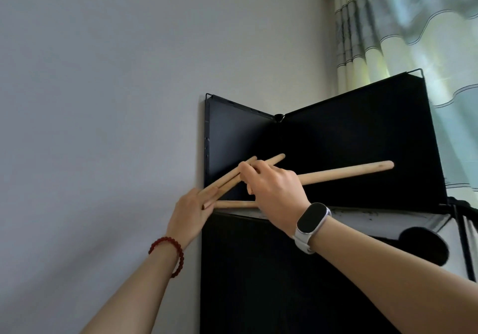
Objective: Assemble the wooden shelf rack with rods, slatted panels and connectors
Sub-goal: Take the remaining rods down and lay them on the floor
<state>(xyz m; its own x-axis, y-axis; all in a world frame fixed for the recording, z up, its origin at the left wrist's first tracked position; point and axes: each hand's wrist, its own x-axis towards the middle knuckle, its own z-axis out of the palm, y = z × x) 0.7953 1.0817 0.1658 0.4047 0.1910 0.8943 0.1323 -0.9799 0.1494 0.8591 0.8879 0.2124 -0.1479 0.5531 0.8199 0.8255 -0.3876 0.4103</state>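
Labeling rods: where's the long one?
Head view, right of centre: the long rod slants across the black panel, its near end behind the right hand.

Pale, bare wood on the rods, smooth and matt, with rounded ends. Matt black panels edged in thin black metal wire, joined by a black plastic connector; painted wall flat and matt. Glossy dark face and smooth white strap on the watch, shiny red beads on the bracelet, thin soft cloth in the curtain.
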